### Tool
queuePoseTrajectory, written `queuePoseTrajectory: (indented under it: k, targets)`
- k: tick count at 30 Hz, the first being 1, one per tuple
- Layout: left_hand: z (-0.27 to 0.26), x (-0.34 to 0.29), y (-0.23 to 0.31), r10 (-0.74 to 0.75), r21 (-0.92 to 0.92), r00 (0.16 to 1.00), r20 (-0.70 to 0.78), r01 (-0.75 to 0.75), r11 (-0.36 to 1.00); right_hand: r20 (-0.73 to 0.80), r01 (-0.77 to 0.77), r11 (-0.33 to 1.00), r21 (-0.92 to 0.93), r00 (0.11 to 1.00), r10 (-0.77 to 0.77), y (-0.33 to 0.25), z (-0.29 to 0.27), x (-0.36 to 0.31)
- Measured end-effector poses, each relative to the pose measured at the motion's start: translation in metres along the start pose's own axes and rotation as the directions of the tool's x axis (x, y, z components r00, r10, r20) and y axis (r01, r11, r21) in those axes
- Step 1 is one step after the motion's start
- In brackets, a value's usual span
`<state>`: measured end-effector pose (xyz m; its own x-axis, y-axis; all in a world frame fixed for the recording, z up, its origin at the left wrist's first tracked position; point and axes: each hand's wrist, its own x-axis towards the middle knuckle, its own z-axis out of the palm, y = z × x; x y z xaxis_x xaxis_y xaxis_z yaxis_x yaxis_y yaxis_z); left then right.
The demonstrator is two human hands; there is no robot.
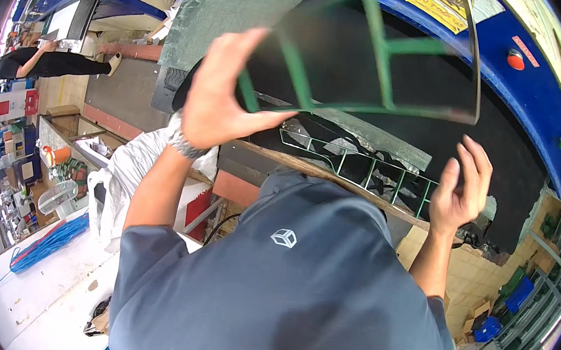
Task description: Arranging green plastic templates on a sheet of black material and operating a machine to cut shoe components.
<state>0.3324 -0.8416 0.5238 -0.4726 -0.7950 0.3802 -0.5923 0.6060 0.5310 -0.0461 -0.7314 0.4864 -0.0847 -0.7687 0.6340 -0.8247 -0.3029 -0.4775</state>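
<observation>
A large green cutting die (380,48), a frame with crossbars, is held up above the bench and slightly blurred. My left hand (219,92), with a metal watch on its wrist, grips its left end, thumb along the near edge and fingers behind. Below the die's right corner, my right hand (462,185) is raised with fingers apart and slightly bent, touching nothing. A second green cutting die (369,171) lies on the bench near my chest, among black and grey scraps. Black sheet material (504,155) covers the surface beneath the raised die.
A blue machine (546,88) with a red button (516,60) curves round the far side. Grey-green sheet (232,21) lies at the back left. Nearer left are a white bag (139,173), blue cord (51,242) and a fan (58,197). Another person (51,64) stands far left.
</observation>
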Motion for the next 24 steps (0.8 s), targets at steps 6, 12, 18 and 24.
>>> queuePoseTrajectory:
  k: [6,12,18,24]
  targets:
    - [-0.031,-0.03,0.0,-0.316,-0.348,0.941,-0.118,0.259,0.901,0.334,0.103,0.986,0.133,0.932,-0.142,-0.003,0.03,0.013]
    - [-0.01,-0.021,-0.007,-0.159,-0.126,0.987,-0.02,0.155,0.98,0.932,-0.039,0.999,-0.015,0.361,0.028,0.028,0.032,-0.055]
    - [0.035,-0.016,-0.021,-0.102,-0.051,0.984,0.147,0.11,0.993,0.872,0.045,0.996,-0.073,0.488,0.042,0.024,0.024,-0.093]
    - [0.052,-0.004,-0.031,-0.07,-0.037,0.975,0.21,0.079,0.996,0.892,-0.04,0.987,-0.158,0.422,0.16,0.039,0.019,-0.098]
